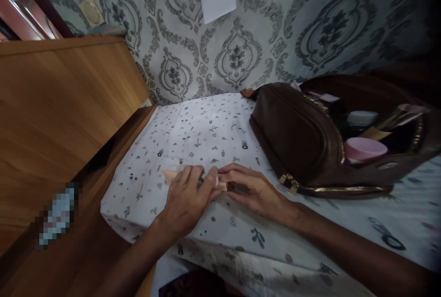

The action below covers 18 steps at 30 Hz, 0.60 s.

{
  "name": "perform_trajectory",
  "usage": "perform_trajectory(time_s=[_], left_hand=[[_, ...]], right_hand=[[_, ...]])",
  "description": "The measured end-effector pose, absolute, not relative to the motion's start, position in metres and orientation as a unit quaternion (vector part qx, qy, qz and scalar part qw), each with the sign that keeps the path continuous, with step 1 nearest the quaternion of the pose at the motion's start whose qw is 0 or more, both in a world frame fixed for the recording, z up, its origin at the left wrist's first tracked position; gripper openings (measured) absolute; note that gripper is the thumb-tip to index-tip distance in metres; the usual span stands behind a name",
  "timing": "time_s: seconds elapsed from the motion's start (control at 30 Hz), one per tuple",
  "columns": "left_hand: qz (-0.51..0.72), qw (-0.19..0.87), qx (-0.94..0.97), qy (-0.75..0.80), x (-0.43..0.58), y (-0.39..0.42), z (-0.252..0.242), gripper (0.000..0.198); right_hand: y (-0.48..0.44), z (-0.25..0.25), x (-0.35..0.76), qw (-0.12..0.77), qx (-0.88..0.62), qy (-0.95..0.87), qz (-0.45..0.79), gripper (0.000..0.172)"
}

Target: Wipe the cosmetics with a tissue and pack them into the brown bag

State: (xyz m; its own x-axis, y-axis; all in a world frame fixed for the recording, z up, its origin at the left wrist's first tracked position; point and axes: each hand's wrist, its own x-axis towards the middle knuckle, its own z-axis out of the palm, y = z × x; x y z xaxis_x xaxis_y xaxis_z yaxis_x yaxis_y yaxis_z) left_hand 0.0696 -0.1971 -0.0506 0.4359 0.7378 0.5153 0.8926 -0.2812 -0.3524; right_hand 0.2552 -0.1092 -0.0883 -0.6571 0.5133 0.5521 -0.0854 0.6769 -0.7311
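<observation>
Both hands meet low over the front part of the cloth-covered surface, around a small peach-coloured tube-like item (169, 176). My left hand (186, 198) is closed over its middle, and a flat, flared end sticks out to the left of the fingers. The fingers of my right hand (251, 191) pinch at the other end, where a little white and beige shows between the hands. Most of the item is hidden by my fingers, so its exact kind is unclear.
A dark brown bag (292, 131) with a gold zipper stands unzipped on the right, holding a pink cup-like thing (367, 148) and several other items. White patterned cloth (196, 127) covers the surface. A wooden cabinet (69, 99) borders the left; a patterned wall (237, 53) rises behind.
</observation>
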Motion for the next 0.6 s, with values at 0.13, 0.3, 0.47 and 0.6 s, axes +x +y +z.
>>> perform_trajectory(time_s=[0.13,0.3,0.47,0.6], left_hand=[[-0.081,0.274,-0.818,-0.5,0.058,-0.191,-0.053,0.046],[-0.03,0.237,-0.81,-0.536,0.017,-0.194,-0.055,0.053],[-0.032,0.184,-0.789,-0.585,-0.023,-0.203,-0.061,0.054],[-0.085,0.149,-0.784,-0.596,-0.041,-0.206,-0.069,0.057]], right_hand=[[-0.112,-0.091,0.256,0.391,-0.078,-0.85,0.343,0.02],[-0.111,-0.094,0.258,0.382,-0.07,-0.865,0.317,0.027],[-0.111,-0.09,0.257,0.383,-0.086,-0.853,0.345,0.025],[-0.112,-0.09,0.255,0.386,-0.116,-0.822,0.402,0.019]])
